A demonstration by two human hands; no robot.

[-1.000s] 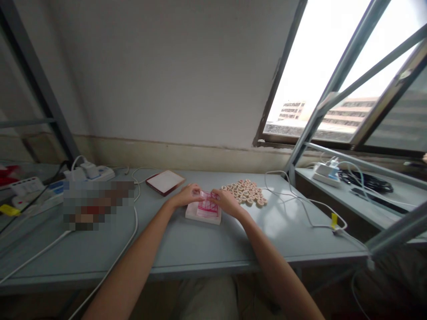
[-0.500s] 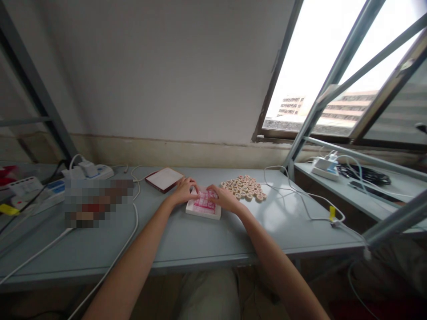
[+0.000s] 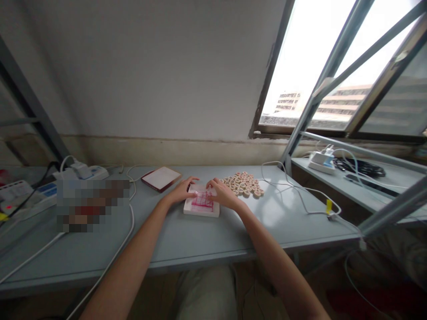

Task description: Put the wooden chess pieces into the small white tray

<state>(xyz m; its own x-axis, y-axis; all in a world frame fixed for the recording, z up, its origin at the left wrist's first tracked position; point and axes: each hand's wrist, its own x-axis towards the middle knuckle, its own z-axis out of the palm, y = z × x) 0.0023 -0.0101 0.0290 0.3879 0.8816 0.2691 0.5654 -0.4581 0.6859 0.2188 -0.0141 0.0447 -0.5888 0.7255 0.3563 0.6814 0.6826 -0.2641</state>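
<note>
A shallow white box (image 3: 202, 214) sits on the desk in front of me, with a folded translucent sheet (image 3: 203, 201) printed with pink grid lines lying in it. My left hand (image 3: 182, 191) is at the box's left side, its thumb on the sheet's edge and its fingers spread towards the far edge. From the right, my right hand (image 3: 223, 194) reaches over the sheet with bent fingers and thumb apart, touching it. Just beyond that hand lie many round wooden chess pieces (image 3: 247, 190) in a loose pile. Fingers partly cover the box's far side.
A dark red box lid (image 3: 161, 178) lies behind my left hand, pale inside up. White cables (image 3: 131, 218) cross the desk on the left, near power strips (image 3: 95, 172). Another cable (image 3: 302, 200) loops on the right, before a metal frame post (image 3: 296, 140).
The left thumb and fingers have spread wider at the sheet's left side. My right hand has barely moved on the sheet. The whole view has shifted slightly.
</note>
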